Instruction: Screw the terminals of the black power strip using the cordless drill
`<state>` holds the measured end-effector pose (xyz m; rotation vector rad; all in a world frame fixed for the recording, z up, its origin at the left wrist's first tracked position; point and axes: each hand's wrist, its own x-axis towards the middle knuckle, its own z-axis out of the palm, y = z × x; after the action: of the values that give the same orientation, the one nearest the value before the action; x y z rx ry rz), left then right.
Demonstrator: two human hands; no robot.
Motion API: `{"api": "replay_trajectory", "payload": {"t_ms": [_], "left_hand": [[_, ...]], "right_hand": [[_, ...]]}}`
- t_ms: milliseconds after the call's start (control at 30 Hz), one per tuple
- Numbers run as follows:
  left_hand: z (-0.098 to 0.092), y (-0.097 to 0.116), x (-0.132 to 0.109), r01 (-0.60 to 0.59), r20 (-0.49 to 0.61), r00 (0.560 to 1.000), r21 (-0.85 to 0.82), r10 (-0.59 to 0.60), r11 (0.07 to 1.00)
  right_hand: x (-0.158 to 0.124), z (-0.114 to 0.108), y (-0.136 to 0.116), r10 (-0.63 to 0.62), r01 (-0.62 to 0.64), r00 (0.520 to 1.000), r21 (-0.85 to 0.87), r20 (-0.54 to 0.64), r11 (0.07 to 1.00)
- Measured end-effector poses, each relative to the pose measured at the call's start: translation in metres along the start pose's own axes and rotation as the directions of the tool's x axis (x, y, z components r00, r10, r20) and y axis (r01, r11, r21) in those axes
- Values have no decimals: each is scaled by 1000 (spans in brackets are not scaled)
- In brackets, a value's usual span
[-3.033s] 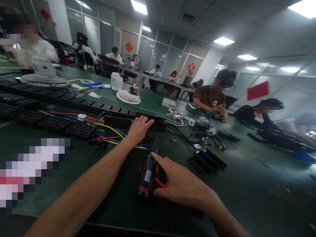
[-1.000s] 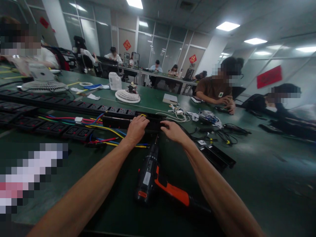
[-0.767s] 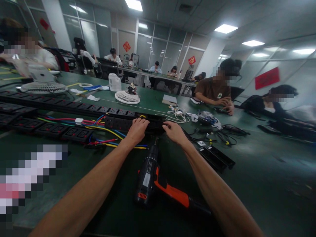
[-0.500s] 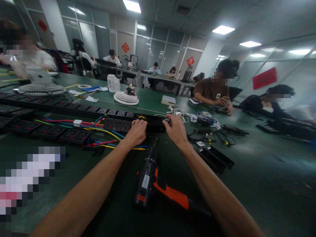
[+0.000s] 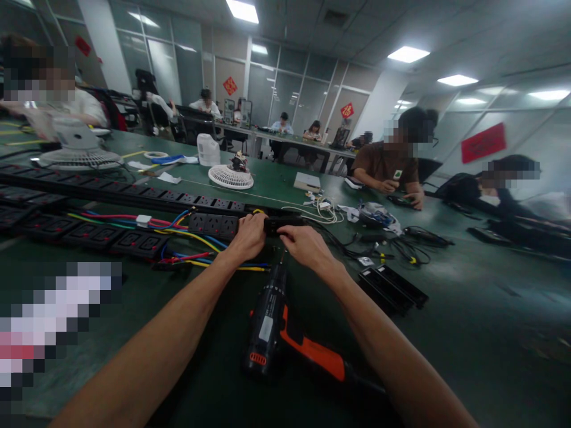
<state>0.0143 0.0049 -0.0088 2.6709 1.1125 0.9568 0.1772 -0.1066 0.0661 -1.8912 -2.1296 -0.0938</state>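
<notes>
My left hand (image 5: 250, 236) is closed round the end part of a black power strip (image 5: 213, 225), just right of its row of sockets. At the black end piece (image 5: 271, 226) of that strip, the thumb and fingers of my right hand (image 5: 307, 245) are pinched together; whatever they hold is too small to make out. Below both hands lies a black and orange cordless drill (image 5: 266, 324), its bit pointing up towards the strip. Red, blue, yellow and green wires (image 5: 178, 230) run beside the strip on the left.
Longer socket strips (image 5: 134, 191) stretch along the left of the green table. Two black trays or covers (image 5: 392, 288) and a tangle of dark cables (image 5: 414, 244) lie at right. A white fan grille (image 5: 231, 176) and a white jug (image 5: 207, 150) stand behind. Co-workers (image 5: 386, 163) sit around.
My right hand has shifted left and slightly down along the strip's end, its fingers now drawn into a pinch. My left hand stays on the strip. The view has moved slightly.
</notes>
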Motion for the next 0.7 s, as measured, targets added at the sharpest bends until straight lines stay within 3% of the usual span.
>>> {"api": "replay_trajectory", "payload": {"t_ms": [300,500,700], "left_hand": [[-3,4,3,67,-8,998,101,-66,993],[-4,5,4,98,-42,995,101,-94,990],[0,0,4,81,-42,996,119,-76,990]], "right_hand": [[4,15,-3,-44,37,989,54,142,998],[6,26,-14,58,-78,984,113,167,991],[6,24,-11,72,-98,989,210,128,973]]}}
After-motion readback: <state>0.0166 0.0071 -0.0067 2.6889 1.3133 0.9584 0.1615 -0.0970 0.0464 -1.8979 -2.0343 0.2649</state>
